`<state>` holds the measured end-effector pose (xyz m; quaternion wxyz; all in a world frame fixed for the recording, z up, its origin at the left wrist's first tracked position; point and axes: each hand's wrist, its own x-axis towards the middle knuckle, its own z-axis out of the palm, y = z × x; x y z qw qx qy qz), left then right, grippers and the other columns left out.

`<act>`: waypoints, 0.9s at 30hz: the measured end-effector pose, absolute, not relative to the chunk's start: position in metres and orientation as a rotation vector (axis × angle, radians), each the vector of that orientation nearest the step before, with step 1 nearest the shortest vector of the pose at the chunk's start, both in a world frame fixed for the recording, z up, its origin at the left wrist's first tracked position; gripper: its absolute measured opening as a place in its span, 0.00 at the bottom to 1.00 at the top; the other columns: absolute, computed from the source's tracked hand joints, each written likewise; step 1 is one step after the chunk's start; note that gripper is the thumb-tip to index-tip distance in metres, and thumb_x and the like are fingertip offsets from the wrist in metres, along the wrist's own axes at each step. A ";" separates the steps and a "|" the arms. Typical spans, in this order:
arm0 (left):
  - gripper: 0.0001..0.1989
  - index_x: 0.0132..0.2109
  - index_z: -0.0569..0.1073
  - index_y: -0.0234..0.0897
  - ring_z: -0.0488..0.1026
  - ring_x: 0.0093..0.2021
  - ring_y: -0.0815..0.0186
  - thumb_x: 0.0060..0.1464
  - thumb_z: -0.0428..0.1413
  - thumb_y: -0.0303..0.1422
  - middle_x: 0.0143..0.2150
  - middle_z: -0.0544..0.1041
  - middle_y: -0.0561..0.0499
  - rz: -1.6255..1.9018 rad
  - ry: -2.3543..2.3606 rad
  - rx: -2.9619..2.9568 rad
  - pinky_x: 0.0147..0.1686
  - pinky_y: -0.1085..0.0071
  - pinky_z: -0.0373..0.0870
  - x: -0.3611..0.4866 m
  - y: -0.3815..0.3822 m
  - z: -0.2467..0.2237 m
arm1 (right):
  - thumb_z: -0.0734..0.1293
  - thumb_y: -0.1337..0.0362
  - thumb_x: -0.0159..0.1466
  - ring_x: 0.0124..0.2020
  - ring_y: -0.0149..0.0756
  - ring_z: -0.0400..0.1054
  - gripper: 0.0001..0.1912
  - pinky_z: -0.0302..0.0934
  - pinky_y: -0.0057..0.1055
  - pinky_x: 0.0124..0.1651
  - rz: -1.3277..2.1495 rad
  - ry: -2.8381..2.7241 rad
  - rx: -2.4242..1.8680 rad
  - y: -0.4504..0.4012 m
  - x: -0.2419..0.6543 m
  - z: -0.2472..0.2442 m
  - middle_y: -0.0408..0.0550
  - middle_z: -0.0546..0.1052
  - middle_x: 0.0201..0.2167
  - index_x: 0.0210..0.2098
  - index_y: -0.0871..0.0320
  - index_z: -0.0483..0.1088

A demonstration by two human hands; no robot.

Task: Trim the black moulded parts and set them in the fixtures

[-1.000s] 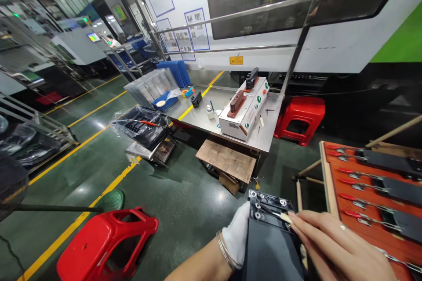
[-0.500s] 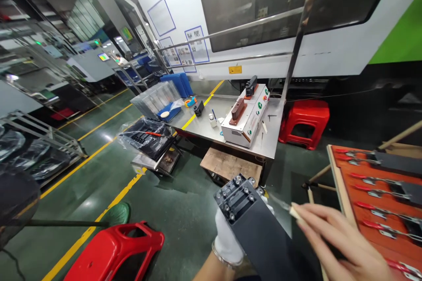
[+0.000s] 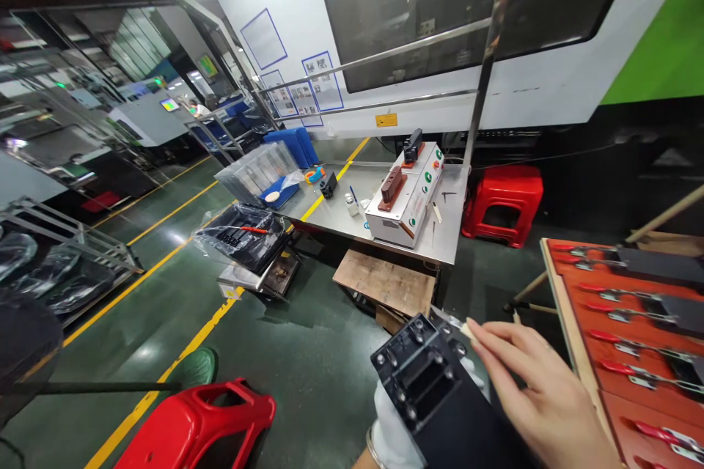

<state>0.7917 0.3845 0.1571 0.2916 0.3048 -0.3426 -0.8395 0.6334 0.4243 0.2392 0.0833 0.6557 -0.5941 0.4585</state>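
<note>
A long black part (image 3: pixel 467 410) with round metal pieces at its end is held by my left hand (image 3: pixel 393 421), which wears a white glove and wraps round its underside. My bare right hand (image 3: pixel 533 381) pinches the pale handle of a thin blade tool (image 3: pixel 448 318). The blade lies just above the far edge of the part's end; whether it touches is unclear.
Ahead stands a metal table (image 3: pixel 352 223) with a white machine (image 3: pixel 404 205) on it. An orange board (image 3: pixel 594 308) with red clamps is at the right. Red stools (image 3: pixel 176 418) stand left and behind. A wooden bench (image 3: pixel 385 282) is below the table.
The black part and my left hand have moved right and down in view. My right hand has shifted left, bringing the blade nearer the part's end.
</note>
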 end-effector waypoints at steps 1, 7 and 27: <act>0.42 0.48 0.82 0.43 0.72 0.59 0.45 0.42 0.46 0.68 0.54 0.80 0.46 -2.217 -0.886 0.797 0.57 0.51 0.71 0.794 0.386 0.156 | 0.60 0.63 0.73 0.36 0.29 0.74 0.11 0.68 0.23 0.39 1.363 -1.789 1.936 0.425 0.630 0.242 0.44 0.76 0.36 0.44 0.54 0.74; 0.35 0.61 0.73 0.42 0.74 0.54 0.50 0.50 0.61 0.54 0.54 0.78 0.42 -1.651 -1.456 0.767 0.62 0.50 0.67 0.813 0.376 0.183 | 0.59 0.62 0.73 0.38 0.28 0.75 0.12 0.68 0.21 0.40 1.310 -1.713 2.092 0.439 0.620 0.247 0.45 0.76 0.38 0.48 0.54 0.73; 0.35 0.61 0.71 0.39 0.73 0.55 0.50 0.51 0.64 0.50 0.57 0.76 0.42 -1.676 -1.804 0.541 0.60 0.55 0.67 0.875 0.358 0.179 | 0.63 0.35 0.61 0.23 0.34 0.65 0.29 0.64 0.26 0.25 1.441 -2.597 2.314 0.420 0.657 0.262 0.44 0.69 0.18 0.26 0.54 0.77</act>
